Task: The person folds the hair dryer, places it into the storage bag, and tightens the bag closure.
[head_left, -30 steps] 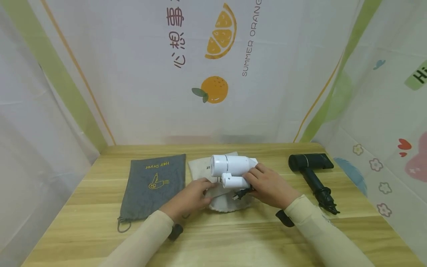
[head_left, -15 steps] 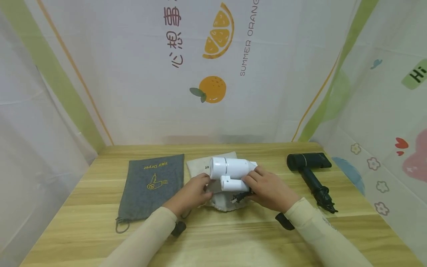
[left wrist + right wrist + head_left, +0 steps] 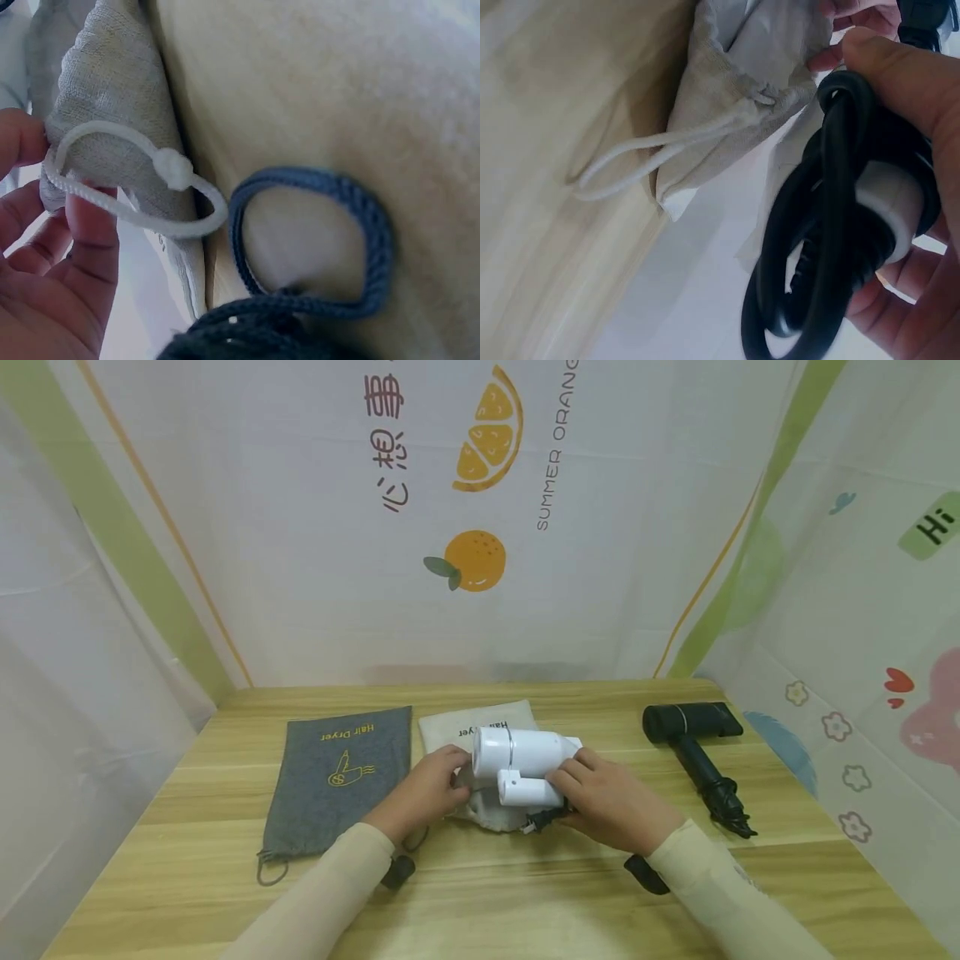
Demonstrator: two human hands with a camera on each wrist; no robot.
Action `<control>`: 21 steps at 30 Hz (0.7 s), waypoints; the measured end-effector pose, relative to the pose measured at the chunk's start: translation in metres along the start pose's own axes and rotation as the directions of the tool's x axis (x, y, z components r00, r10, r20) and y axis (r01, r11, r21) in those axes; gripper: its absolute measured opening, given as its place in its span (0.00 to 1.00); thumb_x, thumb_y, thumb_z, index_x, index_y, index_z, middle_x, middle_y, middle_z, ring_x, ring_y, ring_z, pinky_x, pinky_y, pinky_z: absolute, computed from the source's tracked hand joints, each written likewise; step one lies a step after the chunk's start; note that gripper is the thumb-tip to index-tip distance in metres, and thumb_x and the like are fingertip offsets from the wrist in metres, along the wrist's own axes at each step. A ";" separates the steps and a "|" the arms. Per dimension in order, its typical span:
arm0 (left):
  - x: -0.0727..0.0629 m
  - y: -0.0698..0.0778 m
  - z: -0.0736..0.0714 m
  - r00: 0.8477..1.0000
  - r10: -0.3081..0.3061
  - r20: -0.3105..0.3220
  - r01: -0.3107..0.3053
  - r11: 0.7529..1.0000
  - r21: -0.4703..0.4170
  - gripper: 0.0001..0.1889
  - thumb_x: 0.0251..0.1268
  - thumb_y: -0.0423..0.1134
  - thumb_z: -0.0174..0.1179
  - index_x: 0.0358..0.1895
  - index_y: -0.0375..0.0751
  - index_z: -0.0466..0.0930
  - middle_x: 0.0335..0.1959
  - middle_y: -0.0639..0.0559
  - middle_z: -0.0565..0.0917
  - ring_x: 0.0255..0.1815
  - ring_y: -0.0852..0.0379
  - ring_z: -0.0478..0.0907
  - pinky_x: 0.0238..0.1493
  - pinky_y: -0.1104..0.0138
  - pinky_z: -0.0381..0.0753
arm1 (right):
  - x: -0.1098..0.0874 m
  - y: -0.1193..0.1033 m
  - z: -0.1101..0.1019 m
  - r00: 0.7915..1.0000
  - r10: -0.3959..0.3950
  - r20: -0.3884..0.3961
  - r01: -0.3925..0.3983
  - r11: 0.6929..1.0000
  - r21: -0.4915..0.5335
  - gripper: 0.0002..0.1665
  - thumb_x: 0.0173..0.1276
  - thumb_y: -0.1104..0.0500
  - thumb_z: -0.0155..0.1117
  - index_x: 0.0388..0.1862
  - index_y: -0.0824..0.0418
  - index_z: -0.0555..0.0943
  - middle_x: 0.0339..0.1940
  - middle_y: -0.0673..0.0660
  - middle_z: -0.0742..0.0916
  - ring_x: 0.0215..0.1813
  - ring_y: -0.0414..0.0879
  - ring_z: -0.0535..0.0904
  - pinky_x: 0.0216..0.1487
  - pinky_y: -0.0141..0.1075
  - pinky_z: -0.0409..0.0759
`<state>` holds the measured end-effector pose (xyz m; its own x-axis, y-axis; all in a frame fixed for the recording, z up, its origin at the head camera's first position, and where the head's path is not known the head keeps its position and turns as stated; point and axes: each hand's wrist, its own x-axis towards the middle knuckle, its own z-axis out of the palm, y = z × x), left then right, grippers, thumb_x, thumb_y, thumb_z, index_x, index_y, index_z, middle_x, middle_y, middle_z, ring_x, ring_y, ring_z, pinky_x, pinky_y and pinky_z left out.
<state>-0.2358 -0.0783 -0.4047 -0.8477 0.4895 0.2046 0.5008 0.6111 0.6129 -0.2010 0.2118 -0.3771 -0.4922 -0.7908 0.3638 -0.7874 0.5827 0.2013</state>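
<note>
My right hand (image 3: 611,797) grips a white hair dryer (image 3: 525,753) by its folded handle, where a black cord (image 3: 832,172) is wound in loops. The plug (image 3: 542,820) pokes out beside the fingers. Below the dryer lies a cream drawstring bag (image 3: 480,717) printed "Hair Dryer", its far end uncovered. My left hand (image 3: 427,793) pinches the rim of its mouth, thumb on one side and fingers on the other in the left wrist view. The mouth stands partly spread in the right wrist view, with a white drawstring loop (image 3: 652,146) hanging out.
A grey drawstring bag (image 3: 345,785) printed "Hair Dryer" lies flat on the wooden table (image 3: 480,910) to the left, its dark cord loop (image 3: 375,232) close to my left hand. A black hair dryer (image 3: 697,752) with a wrapped cord lies at the right. Printed curtains surround the table.
My right hand has brought the white hair dryer slightly nearer to me, showing more of the cream bag's printed end. My left hand stays at the bag's mouth. The head view has shifted slightly.
</note>
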 end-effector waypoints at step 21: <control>0.000 -0.001 -0.002 1.000 -0.004 -0.016 0.005 0.999 0.039 0.23 0.57 0.25 0.63 0.59 0.27 0.77 0.54 0.42 0.80 0.40 0.56 0.77 0.43 0.62 0.80 | -0.008 -0.018 0.006 0.999 -0.017 0.027 0.017 1.000 0.002 0.34 0.45 0.49 0.85 0.47 0.55 0.76 0.37 0.49 0.81 0.38 0.45 0.74 0.35 0.38 0.79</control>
<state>-0.2371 -0.0800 -0.4039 -0.8523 0.4772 0.2142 0.5035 0.6373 0.5834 -0.1850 0.2059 -0.3893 -0.4885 -0.8054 0.3357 -0.7964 0.5687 0.2055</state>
